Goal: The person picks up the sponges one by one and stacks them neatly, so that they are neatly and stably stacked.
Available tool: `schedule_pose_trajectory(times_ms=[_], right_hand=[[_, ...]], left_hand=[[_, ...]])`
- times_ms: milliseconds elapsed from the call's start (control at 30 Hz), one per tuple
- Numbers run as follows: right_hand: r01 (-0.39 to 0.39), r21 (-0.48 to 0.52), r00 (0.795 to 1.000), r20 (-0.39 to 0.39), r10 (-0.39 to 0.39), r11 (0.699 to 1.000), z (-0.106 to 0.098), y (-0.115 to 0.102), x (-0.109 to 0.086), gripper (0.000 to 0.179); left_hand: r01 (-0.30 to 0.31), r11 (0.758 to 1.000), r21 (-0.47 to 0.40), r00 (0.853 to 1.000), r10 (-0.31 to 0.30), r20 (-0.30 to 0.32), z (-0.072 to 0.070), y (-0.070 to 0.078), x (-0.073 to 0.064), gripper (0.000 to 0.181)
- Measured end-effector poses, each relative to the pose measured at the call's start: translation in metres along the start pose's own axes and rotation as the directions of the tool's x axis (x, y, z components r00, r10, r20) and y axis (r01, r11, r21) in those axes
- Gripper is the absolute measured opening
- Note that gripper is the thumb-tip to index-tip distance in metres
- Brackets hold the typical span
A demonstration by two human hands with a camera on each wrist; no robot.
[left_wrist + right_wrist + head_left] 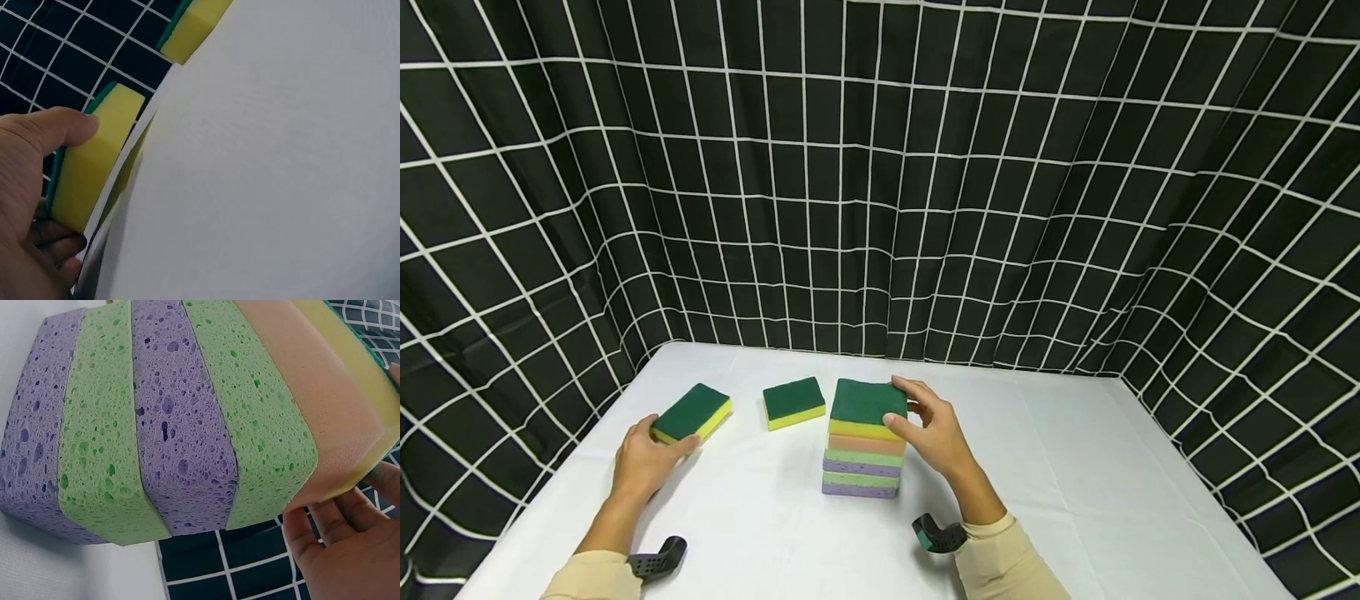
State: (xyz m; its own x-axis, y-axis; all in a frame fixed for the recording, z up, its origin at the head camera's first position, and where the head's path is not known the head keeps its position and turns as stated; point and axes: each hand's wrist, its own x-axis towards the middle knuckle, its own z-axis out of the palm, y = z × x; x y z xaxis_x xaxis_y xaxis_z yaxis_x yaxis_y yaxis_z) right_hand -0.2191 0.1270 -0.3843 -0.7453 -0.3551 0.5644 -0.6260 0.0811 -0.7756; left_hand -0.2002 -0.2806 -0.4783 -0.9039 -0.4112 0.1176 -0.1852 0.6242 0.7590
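Observation:
In the head view my left hand [643, 462] holds a yellow sponge with a green scouring pad [691, 412] at the left of the table. The left wrist view shows thumb and fingers on opposite edges of this sponge [100, 156], its lower face tilted off the white cloth. Near the middle rises a stack of sponges, with purple and light green layers [861, 473] below a peach one [867, 444]. A green-topped yellow sponge [868, 402] lies uppermost. My right hand [942, 433] grips that top sponge at its right side, thumb in front, fingers behind.
Another green-and-yellow sponge [793, 402] lies on the white-covered table [1075, 475] between the left hand and the stack. A black curtain with a white grid [880, 167] surrounds the table's back and sides. Black wrist devices [658, 558] sit on both forearms.

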Motion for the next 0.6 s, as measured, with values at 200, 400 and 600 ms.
schedule_pose_trajectory(times_ms=[200, 400, 600], right_hand=[[-0.012, -0.01, 1.0, -0.001, 0.012, 1.0, 0.0, -0.001, 0.0, 0.049], [-0.023, -0.012, 1.0, -0.003, 0.023, 1.0, 0.0, -0.002, -0.001, 0.049], [-0.032, -0.012, 0.999, -0.004, 0.032, 0.999, 0.001, -0.003, -0.001, 0.049]], left_hand=[[-0.012, 0.999, -0.036, 0.999, 0.011, -0.041, -0.006, 0.001, -0.001, 0.089], [-0.041, 0.995, -0.092, 0.996, 0.033, -0.086, -0.012, 0.006, -0.004, 0.089], [-0.122, 0.984, -0.13, 0.982, 0.101, -0.156, -0.017, 0.014, -0.006, 0.083]])
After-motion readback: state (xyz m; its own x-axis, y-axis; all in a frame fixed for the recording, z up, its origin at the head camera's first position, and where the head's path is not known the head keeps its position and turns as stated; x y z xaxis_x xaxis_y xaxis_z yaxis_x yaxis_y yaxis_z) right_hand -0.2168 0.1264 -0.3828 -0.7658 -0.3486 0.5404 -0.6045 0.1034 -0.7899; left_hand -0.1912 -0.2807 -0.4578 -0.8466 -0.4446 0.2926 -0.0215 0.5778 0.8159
